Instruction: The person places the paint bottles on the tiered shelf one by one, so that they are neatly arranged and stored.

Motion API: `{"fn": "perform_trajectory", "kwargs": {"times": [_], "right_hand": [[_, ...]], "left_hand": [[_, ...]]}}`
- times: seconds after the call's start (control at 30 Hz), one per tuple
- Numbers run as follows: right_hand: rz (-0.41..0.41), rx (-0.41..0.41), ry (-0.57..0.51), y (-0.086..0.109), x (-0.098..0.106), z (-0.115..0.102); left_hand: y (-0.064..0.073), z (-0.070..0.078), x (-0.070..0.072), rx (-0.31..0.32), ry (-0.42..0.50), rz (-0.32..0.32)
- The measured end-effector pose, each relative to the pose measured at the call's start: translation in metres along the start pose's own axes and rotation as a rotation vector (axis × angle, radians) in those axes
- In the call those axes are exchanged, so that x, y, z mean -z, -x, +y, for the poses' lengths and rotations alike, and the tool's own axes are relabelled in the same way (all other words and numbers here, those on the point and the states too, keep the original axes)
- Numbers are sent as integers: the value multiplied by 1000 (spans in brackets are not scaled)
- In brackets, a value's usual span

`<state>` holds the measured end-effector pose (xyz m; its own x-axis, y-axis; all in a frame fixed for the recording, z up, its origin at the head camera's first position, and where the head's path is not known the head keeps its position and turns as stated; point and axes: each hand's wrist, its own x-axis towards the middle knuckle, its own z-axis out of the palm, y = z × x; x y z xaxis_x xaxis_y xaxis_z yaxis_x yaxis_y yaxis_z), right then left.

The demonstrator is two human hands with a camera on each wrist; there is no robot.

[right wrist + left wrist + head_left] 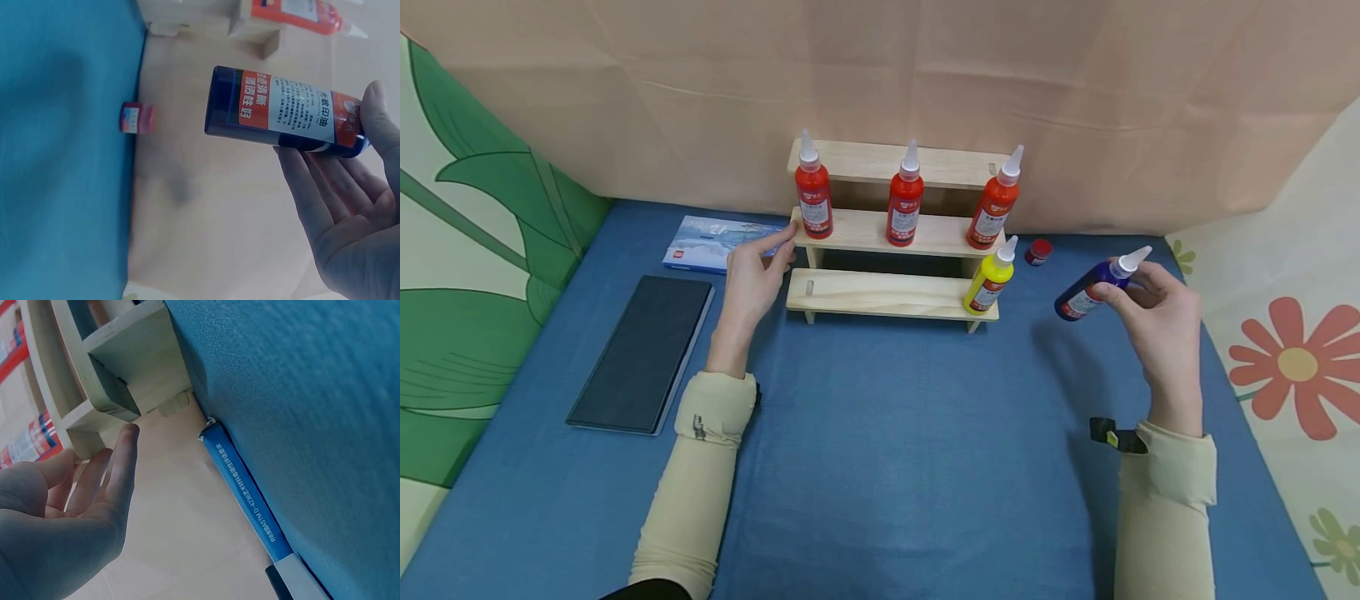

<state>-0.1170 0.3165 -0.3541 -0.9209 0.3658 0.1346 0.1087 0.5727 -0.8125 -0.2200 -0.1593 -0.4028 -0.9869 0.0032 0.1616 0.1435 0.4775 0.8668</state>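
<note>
My right hand (1157,312) holds a dark blue bottle (1086,292) with a white pointed nozzle, thumb and fingers around its upper part. The bottle is tilted above the blue tabletop; its printed label shows in the right wrist view. My left hand (756,279) pinches the left end of the middle step of a three-tier wooden rack (880,292), also seen at the edge of that step in the left wrist view. Three red bottles, left (815,204), centre (905,204) and right (994,208), stand on the middle step. A yellow bottle (988,283) stands at the bottom step's right end.
A small red-capped jar (1038,252) stands right of the rack. Left of the rack lies a blue-and-white flat box (715,242), partly behind my left hand. A dark tablet-like slab (642,354) lies nearer. A beige cloth (880,75) hangs behind the blue table (910,467).
</note>
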Motion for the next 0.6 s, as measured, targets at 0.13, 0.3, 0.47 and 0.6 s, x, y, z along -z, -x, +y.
{"fn": "perform_trajectory", "kwargs": {"times": [0.13, 0.3, 0.47, 0.6], "right_hand": [[-2, 25, -3, 4, 0, -9], [-7, 62, -9, 9, -1, -16], [-38, 91, 19, 12, -3, -20], [-53, 109, 49, 14, -6, -24]], "left_hand": [[-1, 1, -1, 4, 2, 3], [-2, 0, 0, -2, -4, -1], [-1, 0, 1, -6, -4, -1], [0, 0, 0, -4, -9, -1]]}}
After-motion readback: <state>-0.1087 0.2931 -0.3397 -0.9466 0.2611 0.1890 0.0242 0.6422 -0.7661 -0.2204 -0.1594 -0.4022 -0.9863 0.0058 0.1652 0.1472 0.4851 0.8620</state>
